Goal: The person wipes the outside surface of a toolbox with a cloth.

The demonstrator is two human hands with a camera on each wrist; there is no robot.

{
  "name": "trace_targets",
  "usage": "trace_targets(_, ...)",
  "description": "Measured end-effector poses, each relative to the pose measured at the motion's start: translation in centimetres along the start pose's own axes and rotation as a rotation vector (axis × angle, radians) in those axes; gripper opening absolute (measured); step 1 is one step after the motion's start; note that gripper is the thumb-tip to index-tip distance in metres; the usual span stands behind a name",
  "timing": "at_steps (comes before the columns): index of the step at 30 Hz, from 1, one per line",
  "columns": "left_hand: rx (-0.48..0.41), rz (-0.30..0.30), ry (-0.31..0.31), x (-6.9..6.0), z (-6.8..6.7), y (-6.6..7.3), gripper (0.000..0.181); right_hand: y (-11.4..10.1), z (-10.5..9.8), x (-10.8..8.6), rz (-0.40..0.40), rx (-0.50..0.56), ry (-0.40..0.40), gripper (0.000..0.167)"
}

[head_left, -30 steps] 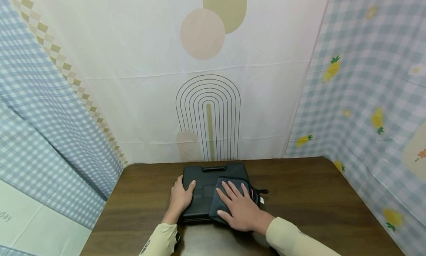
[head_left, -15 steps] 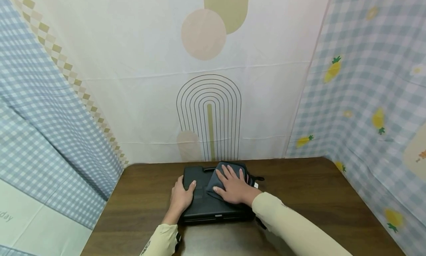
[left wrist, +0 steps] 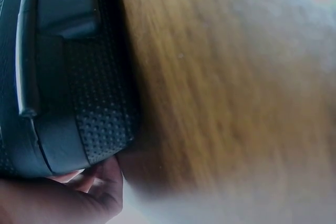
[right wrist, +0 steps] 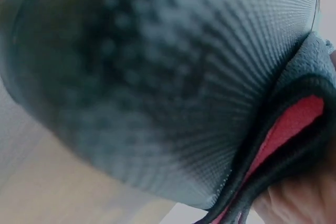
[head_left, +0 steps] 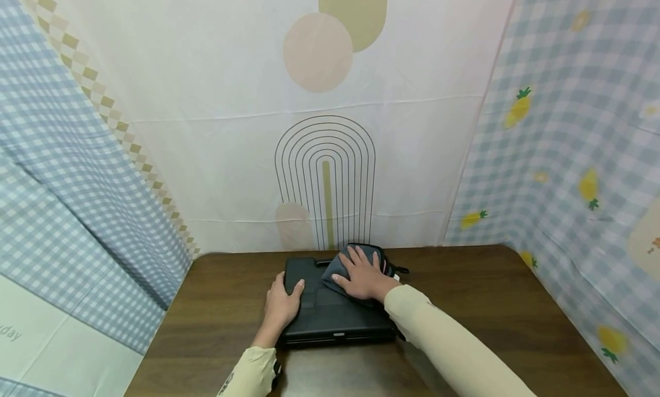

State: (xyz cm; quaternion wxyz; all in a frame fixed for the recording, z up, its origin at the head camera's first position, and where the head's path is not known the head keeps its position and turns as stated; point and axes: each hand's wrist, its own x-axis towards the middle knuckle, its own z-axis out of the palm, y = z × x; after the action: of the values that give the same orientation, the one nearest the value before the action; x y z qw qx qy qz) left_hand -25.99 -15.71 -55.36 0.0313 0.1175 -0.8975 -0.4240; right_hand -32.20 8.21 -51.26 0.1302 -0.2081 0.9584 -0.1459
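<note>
A closed black hard case (head_left: 335, 319) lies flat on the wood-grain table (head_left: 222, 322), its handle (head_left: 323, 263) on the far side; a folded gray cloth (head_left: 334, 270) lies on the far right part of its lid, covering part of the handle; a dark loop (head_left: 400, 269) and a white tag (head_left: 396, 277) stick out at the cloth's right. The left hand (head_left: 280, 304) grips the case's left edge, thumb on top; the right hand (head_left: 364, 278) lies flat on the cloth with fingers spread, pressing rather than clasping it; both wrists come out of pale yellow sleeves (head_left: 448, 342).

The left wrist view shows what the head view hides: the case's near side, with a dimpled panel (left wrist: 105, 124), a raised block (left wrist: 68, 3) and a long projecting rim (left wrist: 25, 56); the fingers curl in beside the corner there. The right wrist view alone shows the cloth's red inner face (right wrist: 291, 121) inside a looped fold with thick black edging (right wrist: 310, 83), against a finely ribbed and dotted surface of the case; part of the right hand shows at the lower right, too blurred to read. Only the head view takes in the printed white backdrop (head_left: 232, 156) and the checked curtains (head_left: 552, 128).

The case is the one container; its lid is down, so its contents are hidden.
</note>
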Motion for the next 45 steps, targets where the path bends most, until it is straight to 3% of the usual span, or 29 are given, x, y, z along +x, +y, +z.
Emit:
trace_targets(10,0.007,-0.017,0.011,0.1,0.0,-0.1,0.072,0.2,-0.3,0.1,-0.014,0.014,0.006,0.077)
trace_targets(18,-0.007,-0.002,-0.001,0.1,0.6,0.3,0.073,2.7,-0.5,0.0,0.027,0.046,0.024,0.080)
trace_targets(28,-0.018,-0.004,0.000,0.0,0.6,0.3,0.072,5.7,-0.8,-1.5,0.033,0.142,0.081,0.078)
trace_targets(38,-0.017,-0.002,0.000,0.3,0.6,0.2,0.072,6.0,-0.7,-1.7,0.024,0.139,0.104,0.079)
trace_targets(45,-0.064,0.010,-0.010,0.2,0.6,0.1,0.071,5.5,-0.5,-2.3,0.014,0.121,0.131,0.079)
